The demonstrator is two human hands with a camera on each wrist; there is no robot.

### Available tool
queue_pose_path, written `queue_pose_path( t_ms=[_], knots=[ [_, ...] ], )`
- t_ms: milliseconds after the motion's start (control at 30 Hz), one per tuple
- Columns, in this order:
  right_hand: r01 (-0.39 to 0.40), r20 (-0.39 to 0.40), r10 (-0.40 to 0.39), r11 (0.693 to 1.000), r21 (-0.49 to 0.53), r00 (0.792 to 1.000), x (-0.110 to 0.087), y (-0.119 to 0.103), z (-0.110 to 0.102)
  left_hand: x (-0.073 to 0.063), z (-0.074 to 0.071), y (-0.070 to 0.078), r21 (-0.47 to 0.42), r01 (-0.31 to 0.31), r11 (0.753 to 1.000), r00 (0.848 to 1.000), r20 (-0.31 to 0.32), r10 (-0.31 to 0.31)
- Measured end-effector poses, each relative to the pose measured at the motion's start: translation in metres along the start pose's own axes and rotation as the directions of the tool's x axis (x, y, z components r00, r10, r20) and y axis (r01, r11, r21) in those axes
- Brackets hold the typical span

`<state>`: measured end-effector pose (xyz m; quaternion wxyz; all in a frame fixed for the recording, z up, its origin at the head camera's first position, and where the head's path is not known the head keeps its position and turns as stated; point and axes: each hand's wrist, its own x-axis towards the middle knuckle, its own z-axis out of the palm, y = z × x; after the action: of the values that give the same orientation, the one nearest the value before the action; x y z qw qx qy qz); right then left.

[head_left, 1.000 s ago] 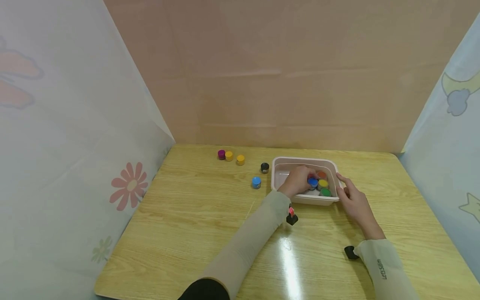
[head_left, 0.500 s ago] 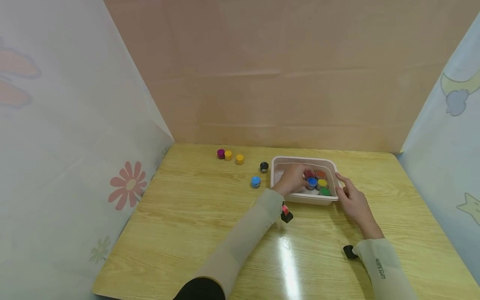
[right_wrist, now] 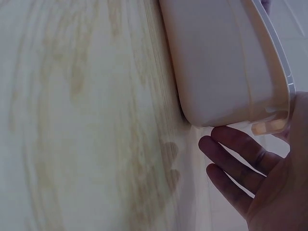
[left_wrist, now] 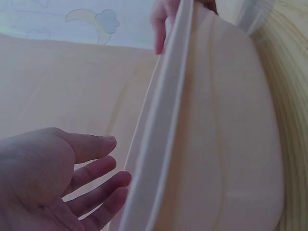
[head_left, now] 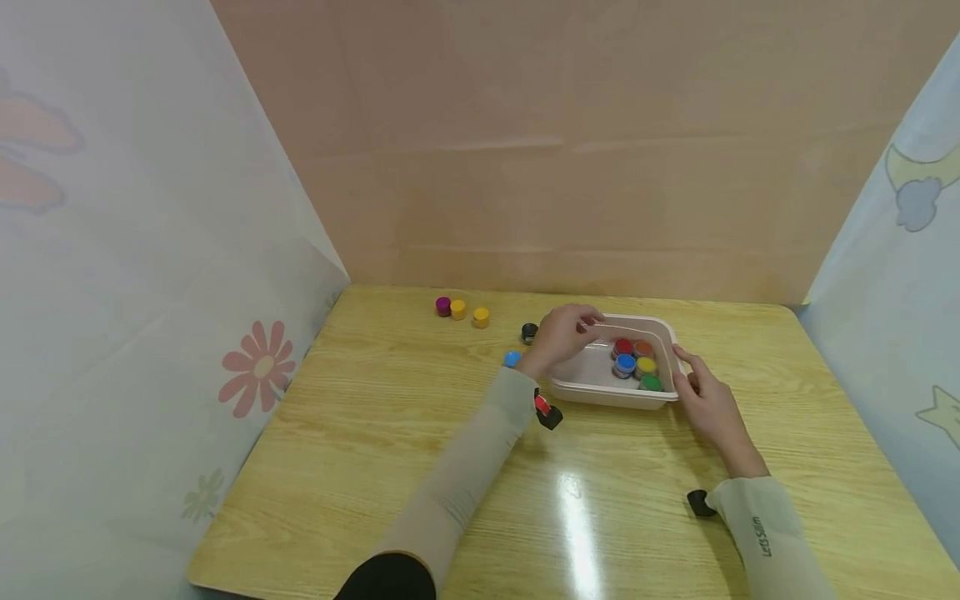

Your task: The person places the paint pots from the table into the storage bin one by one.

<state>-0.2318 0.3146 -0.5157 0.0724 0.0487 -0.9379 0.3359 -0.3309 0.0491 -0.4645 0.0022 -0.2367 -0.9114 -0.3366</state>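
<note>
A pale pink plastic tub (head_left: pixel 607 397) stands on the table, with several small paint pots at its right end. Inside are a red-lidded pot (head_left: pixel 622 347), a blue-lidded pot (head_left: pixel 625 364), an orange-lidded pot (head_left: pixel 642 349), a yellow-lidded pot (head_left: pixel 645 367) and a green-lidded pot (head_left: pixel 651 383). My left hand (head_left: pixel 561 335) hovers over the tub's left end, fingers apart and holding nothing; the left wrist view shows them beside the rim (left_wrist: pixel 161 120). My right hand (head_left: pixel 708 408) holds the tub's right end by its rim, its lower fingers (right_wrist: pixel 236 185) spread by the end wall.
Left of the tub stand a black-lidded pot (head_left: pixel 528 333) and a light-blue-lidded pot (head_left: pixel 512 358), partly behind the left hand. Farther left are two yellow-lidded pots (head_left: pixel 481 317) and a purple-lidded pot (head_left: pixel 443 307). A brown backdrop (head_left: pixel 570 167) rises behind the table.
My left hand has let go of the pots at the tub's right end and moved left and up to its left rim. The red-lidded pot now shows fully. My right hand stays put.
</note>
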Motion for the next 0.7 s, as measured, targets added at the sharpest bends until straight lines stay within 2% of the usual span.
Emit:
queue_pose_path(
  t_ms=[167, 267, 433, 567, 700],
  knots=[
    [-0.009, 0.003, 0.009, 1.0, -0.002, 1.0, 0.0, 0.0, 0.001, -0.005, -0.017, -0.014, -0.097, 0.067, 0.993, 0.997, -0.035, -0.071],
    [-0.013, 0.014, 0.013, 1.0, 0.01, 1.0, 0.001, -0.001, 0.0, -0.01, -0.028, -0.025, -0.13, 0.07, 0.989, 0.995, -0.068, -0.08],
    [-0.022, 0.026, 0.021, 1.0, 0.013, 0.999, -0.001, 0.0, 0.0, -0.017, -0.044, -0.051, -0.125, 0.07, 0.99, 0.986, -0.142, -0.087],
    [-0.026, 0.028, 0.026, 1.0, 0.007, 0.999, -0.002, 0.003, 0.0, -0.019, -0.052, -0.079, -0.148, 0.119, 0.982, 0.968, -0.202, -0.148],
    [-0.031, 0.035, 0.03, 0.999, 0.014, 0.999, 0.0, 0.002, 0.0, -0.021, -0.059, -0.108, -0.154, 0.186, 0.97, 0.939, -0.264, -0.222]
  ],
)
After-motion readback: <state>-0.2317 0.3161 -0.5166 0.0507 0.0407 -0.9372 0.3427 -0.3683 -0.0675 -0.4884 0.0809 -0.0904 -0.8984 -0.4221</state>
